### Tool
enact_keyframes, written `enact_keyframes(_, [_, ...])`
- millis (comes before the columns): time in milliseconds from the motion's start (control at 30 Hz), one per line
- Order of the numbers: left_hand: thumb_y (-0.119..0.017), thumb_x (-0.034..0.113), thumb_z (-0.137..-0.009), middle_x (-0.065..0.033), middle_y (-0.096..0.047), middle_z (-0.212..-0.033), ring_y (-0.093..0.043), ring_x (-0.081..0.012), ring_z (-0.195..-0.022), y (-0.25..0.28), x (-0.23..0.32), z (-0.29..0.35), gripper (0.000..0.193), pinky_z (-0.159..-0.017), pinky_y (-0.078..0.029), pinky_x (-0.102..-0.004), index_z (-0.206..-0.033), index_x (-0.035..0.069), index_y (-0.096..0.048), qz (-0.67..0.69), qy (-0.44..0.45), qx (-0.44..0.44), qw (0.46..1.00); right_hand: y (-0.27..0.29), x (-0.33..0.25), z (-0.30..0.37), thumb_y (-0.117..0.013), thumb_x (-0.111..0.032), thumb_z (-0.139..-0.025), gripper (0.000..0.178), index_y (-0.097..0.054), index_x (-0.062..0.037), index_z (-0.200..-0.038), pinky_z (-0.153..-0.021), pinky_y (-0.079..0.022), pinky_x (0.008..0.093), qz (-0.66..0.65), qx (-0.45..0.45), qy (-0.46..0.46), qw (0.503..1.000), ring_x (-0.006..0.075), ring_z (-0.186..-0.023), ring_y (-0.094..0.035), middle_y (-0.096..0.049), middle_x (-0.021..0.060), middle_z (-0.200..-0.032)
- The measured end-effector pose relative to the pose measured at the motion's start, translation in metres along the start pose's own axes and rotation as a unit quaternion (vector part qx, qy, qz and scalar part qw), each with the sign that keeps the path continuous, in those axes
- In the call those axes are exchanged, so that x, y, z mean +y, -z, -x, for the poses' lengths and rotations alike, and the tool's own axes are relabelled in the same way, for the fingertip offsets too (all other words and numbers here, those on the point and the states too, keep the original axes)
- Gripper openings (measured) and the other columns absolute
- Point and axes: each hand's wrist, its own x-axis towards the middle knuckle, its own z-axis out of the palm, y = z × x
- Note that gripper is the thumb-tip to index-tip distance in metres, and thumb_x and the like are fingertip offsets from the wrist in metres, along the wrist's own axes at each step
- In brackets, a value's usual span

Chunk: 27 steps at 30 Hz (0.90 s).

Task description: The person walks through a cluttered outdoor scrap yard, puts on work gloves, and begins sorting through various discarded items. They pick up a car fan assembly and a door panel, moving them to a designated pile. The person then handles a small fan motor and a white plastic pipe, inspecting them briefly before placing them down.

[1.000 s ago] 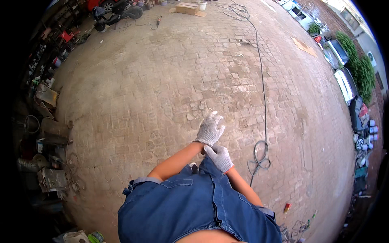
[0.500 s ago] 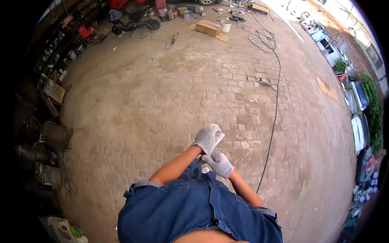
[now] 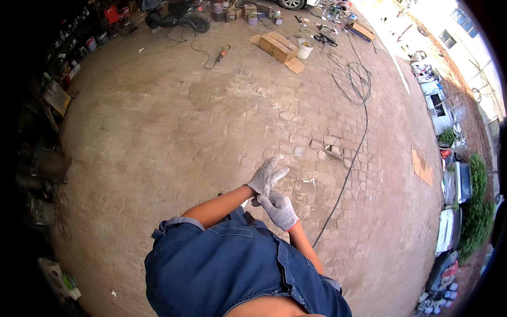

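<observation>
My left hand (image 3: 268, 175) wears a light grey knit work glove, and its fingers are stretched out and apart with nothing in them. Just below it is my right hand (image 3: 281, 211), in a matching glove with a red-edged cuff. The right fingers are closed at the left wrist, on the cuff of the left glove (image 3: 257, 186); the fingertips are partly hidden. Both hands are in front of my blue denim clothing (image 3: 227, 264), above the paved ground.
Brick paving (image 3: 174, 137) stretches ahead. A black cable (image 3: 346, 182) runs along the right to a loose coil (image 3: 356, 84). Farther off are a cardboard box (image 3: 277, 46), a white bucket (image 3: 304, 49), an angle grinder (image 3: 222, 54) and a scooter (image 3: 179, 21). Clutter lines both sides.
My left hand has opened from curled to spread fingers. The right hand stays at the left wrist. The whole view has turned somewhat, shifting the ground and the cable.
</observation>
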Motion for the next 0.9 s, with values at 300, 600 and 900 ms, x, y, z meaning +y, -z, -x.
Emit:
enact_keyframes(300, [-0.044,0.036,-0.096,-0.0071,-0.049,-0.133,-0.047,-0.0218,-0.122,-0.178,0.001,-0.314,0.045,-0.101,-0.038,-0.0401,-0.133,0.011,-0.046,0.697,0.2,-0.227,0.65,0.232,0.197,-0.092,-0.046,-0.02,-0.094,0.034,-0.062,0.0058,-0.109,-0.101,-0.036,0.0347,-0.247,0.293,-0.088,0.92,0.0209,-0.11,-0.054,-0.063,0.0129,-0.109])
enact_keyframes(600, [-0.042,0.047,-0.093,-0.0136,-0.051,-0.129,-0.049,-0.028,-0.119,-0.2,0.008,-0.58,0.06,-0.104,-0.036,-0.0439,-0.132,0.003,-0.042,0.783,0.247,-0.002,0.571,0.504,0.24,-0.288,-0.061,-0.013,-0.086,0.025,-0.059,0.0026,-0.068,-0.05,-0.035,0.0276,-0.064,0.131,0.01,0.989,0.0076,-0.054,-0.043,-0.052,-0.001,-0.058])
enact_keyframes(900, [-0.032,0.049,-0.094,-0.0148,-0.038,-0.142,-0.033,-0.0306,-0.132,-0.245,-0.049,-0.776,0.063,-0.11,-0.023,-0.0508,-0.139,0.004,-0.036,0.807,0.132,0.085,0.569,0.722,0.291,-0.473,-0.064,-0.008,-0.077,0.011,-0.067,-0.0016,-0.086,-0.077,-0.046,0.0361,0.073,-0.153,0.195,0.966,0.0293,-0.083,-0.061,-0.064,0.0152,-0.082])
